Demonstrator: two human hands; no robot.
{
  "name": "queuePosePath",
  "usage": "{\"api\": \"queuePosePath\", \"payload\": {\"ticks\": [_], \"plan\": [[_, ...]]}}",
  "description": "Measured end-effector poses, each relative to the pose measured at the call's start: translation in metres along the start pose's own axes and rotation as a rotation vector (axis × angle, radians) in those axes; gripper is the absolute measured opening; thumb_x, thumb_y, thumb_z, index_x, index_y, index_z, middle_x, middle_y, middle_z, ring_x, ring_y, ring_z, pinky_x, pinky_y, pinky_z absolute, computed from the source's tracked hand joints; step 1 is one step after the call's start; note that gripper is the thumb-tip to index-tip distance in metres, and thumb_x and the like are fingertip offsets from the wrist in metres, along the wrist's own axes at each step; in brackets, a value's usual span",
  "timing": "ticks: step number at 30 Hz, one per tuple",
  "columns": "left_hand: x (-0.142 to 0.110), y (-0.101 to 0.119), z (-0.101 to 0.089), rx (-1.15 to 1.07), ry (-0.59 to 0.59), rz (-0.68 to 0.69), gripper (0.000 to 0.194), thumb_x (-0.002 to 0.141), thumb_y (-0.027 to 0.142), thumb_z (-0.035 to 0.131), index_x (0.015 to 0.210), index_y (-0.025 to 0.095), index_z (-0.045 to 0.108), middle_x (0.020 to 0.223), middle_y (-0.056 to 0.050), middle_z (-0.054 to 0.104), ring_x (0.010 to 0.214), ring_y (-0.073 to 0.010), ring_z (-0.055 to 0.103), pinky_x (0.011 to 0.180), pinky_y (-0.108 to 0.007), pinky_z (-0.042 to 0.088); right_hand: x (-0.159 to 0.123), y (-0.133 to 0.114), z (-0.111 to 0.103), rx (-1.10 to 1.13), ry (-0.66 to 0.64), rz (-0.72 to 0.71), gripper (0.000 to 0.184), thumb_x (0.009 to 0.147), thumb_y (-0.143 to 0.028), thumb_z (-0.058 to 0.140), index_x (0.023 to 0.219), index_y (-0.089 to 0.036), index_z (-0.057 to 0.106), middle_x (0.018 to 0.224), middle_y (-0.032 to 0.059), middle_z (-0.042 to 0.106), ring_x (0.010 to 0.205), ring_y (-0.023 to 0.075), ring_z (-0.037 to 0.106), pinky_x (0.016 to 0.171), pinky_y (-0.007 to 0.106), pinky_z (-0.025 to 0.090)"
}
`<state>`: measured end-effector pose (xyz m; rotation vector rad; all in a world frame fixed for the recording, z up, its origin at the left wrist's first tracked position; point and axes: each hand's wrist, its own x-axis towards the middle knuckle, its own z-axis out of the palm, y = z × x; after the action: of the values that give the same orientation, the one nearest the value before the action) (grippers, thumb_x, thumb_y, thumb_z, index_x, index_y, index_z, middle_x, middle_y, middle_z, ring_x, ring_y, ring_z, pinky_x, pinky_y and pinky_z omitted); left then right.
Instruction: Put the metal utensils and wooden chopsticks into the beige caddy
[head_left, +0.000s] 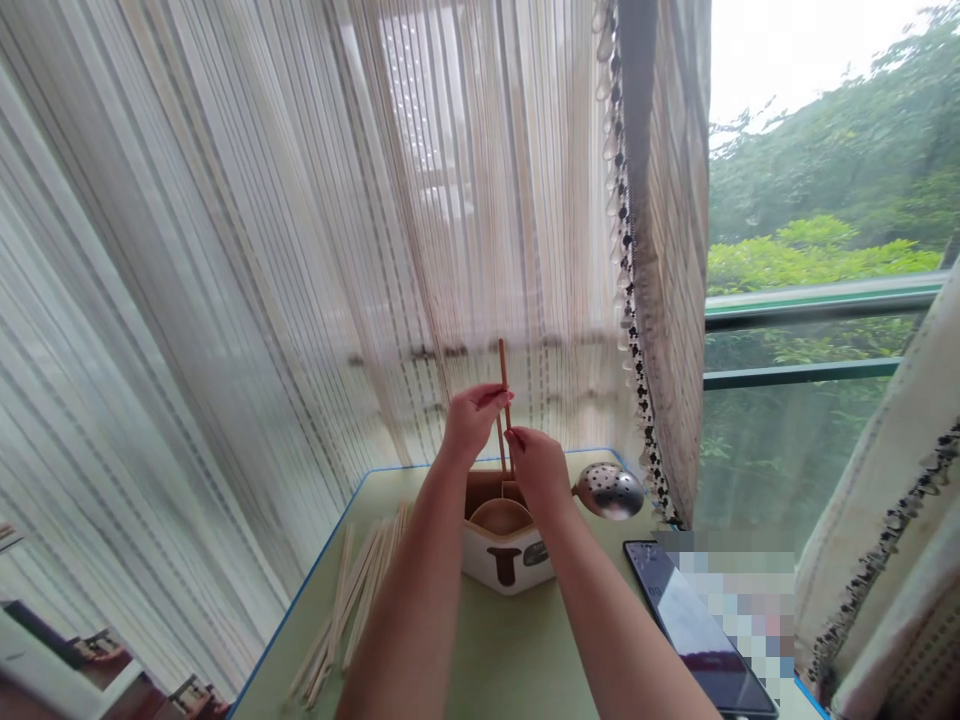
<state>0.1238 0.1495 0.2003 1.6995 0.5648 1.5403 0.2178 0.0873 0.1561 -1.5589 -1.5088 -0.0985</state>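
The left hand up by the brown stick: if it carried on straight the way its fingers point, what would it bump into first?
The brown stick, already at the fingertips of the left hand. Past that, probably the striped curtain, though depth is unclear here.

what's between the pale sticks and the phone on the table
In the head view, the white box stands between the pale sticks and the phone, plus the left forearm and the right forearm.

Passage beside the box (504,567) was limited by a skimmer (613,492) (two o'clock) and sticks (360,582) (eight), unimpeded at six.
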Motion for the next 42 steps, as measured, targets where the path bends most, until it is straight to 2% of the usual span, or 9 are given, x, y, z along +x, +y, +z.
{"api": "queuePosePath", "payload": {"ticks": [5,11,15,21,25,29,35,39,42], "plan": [[-0.003,-0.001,-0.014,0.090,-0.084,-0.023,0.024,0.067,0.035,0.066,0.079,0.014,0.069,0.078,-0.008,0.070,0.077,-0.0203,0.066,0.076,-0.035,0.051,-0.011,0.005,0.006,-0.001,-0.068,0.010,0.025,0.086,-0.023,0.043,0.080,-0.019,0.067,0.085,0.0053,0.066,0.075,0.0147,0.058,0.065,0.023,0.037],[-0.008,-0.002,-0.032,0.110,-0.039,-0.008,0.026,0.068,0.037,0.065,0.081,0.016,0.069,0.080,-0.008,0.071,0.078,-0.0202,0.066,0.078,-0.035,0.050,-0.028,0.004,0.020,-0.114,-0.077,0.048,0.025,0.085,-0.020,0.042,0.076,-0.018,0.065,0.083,0.0073,0.065,0.075,0.0174,0.060,0.067,0.027,0.039],[-0.012,-0.014,-0.033,0.076,0.007,-0.031,0.027,0.067,0.038,0.066,0.082,0.015,0.068,0.080,-0.008,0.071,0.079,-0.0203,0.066,0.078,-0.035,0.050,-0.026,0.000,0.020,-0.036,-0.017,0.044,0.025,0.087,-0.022,0.039,0.092,-0.018,0.063,0.091,0.0076,0.065,0.086,0.0184,0.059,0.073,0.027,0.039],[-0.011,-0.023,-0.029,0.054,-0.040,-0.109,0.029,0.067,0.040,0.066,0.079,0.014,0.068,0.074,-0.007,0.070,0.071,-0.0178,0.064,0.066,-0.029,0.050,-0.023,0.003,0.021,-0.031,-0.072,0.130,0.022,0.085,-0.018,0.041,0.084,-0.019,0.064,0.082,0.0052,0.066,0.082,0.0170,0.059,0.073,0.025,0.038],[-0.013,-0.020,-0.026,0.018,-0.037,-0.148,0.034,0.069,0.043,0.063,0.082,0.013,0.068,0.079,-0.009,0.069,0.070,-0.0164,0.063,0.062,-0.027,0.049,-0.027,0.007,0.023,-0.085,-0.070,0.122,0.021,0.084,-0.017,0.043,0.082,-0.017,0.064,0.083,0.0064,0.065,0.082,0.0178,0.057,0.075,0.026,0.037],[-0.014,-0.017,-0.028,-0.027,-0.021,-0.162,0.037,0.068,0.044,0.065,0.086,0.012,0.067,0.079,-0.010,0.069,0.069,-0.0169,0.064,0.065,-0.030,0.051,-0.031,0.007,0.024,-0.161,-0.097,0.068,0.025,0.083,-0.014,0.042,0.069,-0.016,0.064,0.075,0.0086,0.064,0.086,0.0208,0.055,0.079,0.029,0.035],[-0.014,-0.015,-0.034,0.045,-0.065,-0.214,0.036,0.068,0.044,0.065,0.083,0.011,0.069,0.078,-0.010,0.069,0.070,-0.0167,0.063,0.065,-0.028,0.051,-0.030,0.006,0.027,-0.040,-0.023,0.026,0.023,0.085,-0.019,0.043,0.094,-0.017,0.064,0.092,0.0068,0.066,0.089,0.0186,0.056,0.079,0.028,0.037],[-0.016,-0.012,-0.038,0.156,-0.106,-0.233,0.035,0.068,0.044,0.064,0.082,0.012,0.070,0.075,-0.009,0.069,0.069,-0.0156,0.062,0.063,-0.026,0.049,-0.029,0.009,0.030,-0.047,-0.043,0.050,0.021,0.084,-0.019,0.044,0.085,-0.017,0.065,0.084,0.0061,0.066,0.083,0.0193,0.057,0.076,0.029,0.039],[-0.018,-0.006,-0.045,0.193,-0.112,-0.270,0.034,0.064,0.040,0.069,0.086,0.014,0.069,0.077,-0.007,0.070,0.069,-0.0158,0.063,0.060,-0.025,0.050,-0.031,0.010,0.032,-0.037,-0.008,0.033,0.021,0.083,-0.017,0.044,0.083,-0.017,0.065,0.085,0.0063,0.066,0.089,0.0196,0.056,0.082,0.029,0.038]]}}
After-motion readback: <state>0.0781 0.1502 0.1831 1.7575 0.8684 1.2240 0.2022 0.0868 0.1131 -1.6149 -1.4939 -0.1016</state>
